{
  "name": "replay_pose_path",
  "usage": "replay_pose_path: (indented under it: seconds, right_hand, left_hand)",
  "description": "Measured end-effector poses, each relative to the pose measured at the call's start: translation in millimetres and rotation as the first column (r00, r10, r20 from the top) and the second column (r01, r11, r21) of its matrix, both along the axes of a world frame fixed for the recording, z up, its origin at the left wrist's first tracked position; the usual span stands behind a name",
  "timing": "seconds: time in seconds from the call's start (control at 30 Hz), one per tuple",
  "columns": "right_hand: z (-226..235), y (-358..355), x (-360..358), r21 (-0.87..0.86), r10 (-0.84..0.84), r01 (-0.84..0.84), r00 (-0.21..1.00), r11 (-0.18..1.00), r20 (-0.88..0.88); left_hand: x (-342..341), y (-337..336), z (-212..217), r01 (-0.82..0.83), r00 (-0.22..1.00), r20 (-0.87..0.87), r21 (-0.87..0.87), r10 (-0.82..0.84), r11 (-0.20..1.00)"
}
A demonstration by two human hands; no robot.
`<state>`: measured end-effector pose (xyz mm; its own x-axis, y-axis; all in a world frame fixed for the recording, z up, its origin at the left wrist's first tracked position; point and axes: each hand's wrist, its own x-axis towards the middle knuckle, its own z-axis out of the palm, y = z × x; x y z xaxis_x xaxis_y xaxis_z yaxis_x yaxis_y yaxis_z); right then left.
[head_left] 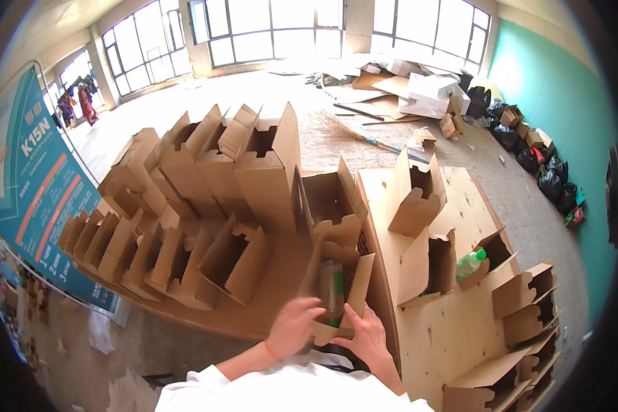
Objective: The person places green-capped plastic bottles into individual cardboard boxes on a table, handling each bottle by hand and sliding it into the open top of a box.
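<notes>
Directly before me stands an open cardboard box (360, 285) with its flaps up. A clear bottle with some green at its lower end (332, 292) stands inside it. My right hand (367, 338) grips the near right corner of this box, thumb at the front and fingers along the raised right flap. Beside the box's near left edge is my left hand (295, 327), smeared by motion; whether its fingers hold anything cannot be made out. Just beyond, another open box (329, 196) sits at the table's right side.
Several open boxes (233, 261) stand in rows on the brown table (220, 317). On the plywood surface (426, 343) to the right are more boxes and a green-capped bottle (470, 264) lying in one. A broom (371, 139), flattened cardboard (384, 103) and black bags (549, 185) lie beyond.
</notes>
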<state>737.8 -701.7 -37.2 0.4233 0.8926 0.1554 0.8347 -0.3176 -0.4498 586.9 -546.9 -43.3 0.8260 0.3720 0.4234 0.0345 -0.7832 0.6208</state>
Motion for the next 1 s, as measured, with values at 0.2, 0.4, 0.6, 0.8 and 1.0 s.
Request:
replay_pose_path:
  seconds: [0.2,0.4,0.6,0.8,1.0]
  right_hand:
    - [-18,-1,-2,0.257,-0.106,0.088,0.993,0.962,0.055]
    - [-21,20,-2,0.334,0.015,0.020,0.995,0.942,-0.101]
    - [-33,-1,10,0.342,-0.148,0.188,0.979,0.921,-0.141]
    - [3,35,31,0.325,0.035,0.027,0.983,0.945,-0.182]
    - [-11,86,68,0.074,-0.052,0.055,0.998,0.996,-0.040]
  left_hand:
    - [-27,37,-1,-0.117,0.991,-0.072,-0.035,0.115,0.992]
    - [-12,27,-23,-0.110,0.989,-0.117,-0.130,0.095,0.985]
    - [21,-17,-16,-0.185,0.979,-0.096,-0.018,0.182,0.983]
    - [38,-10,-34,-0.136,0.990,-0.016,0.138,0.139,0.981]
    - [28,-5,-30,-0.084,0.996,0.001,0.095,0.084,0.992]
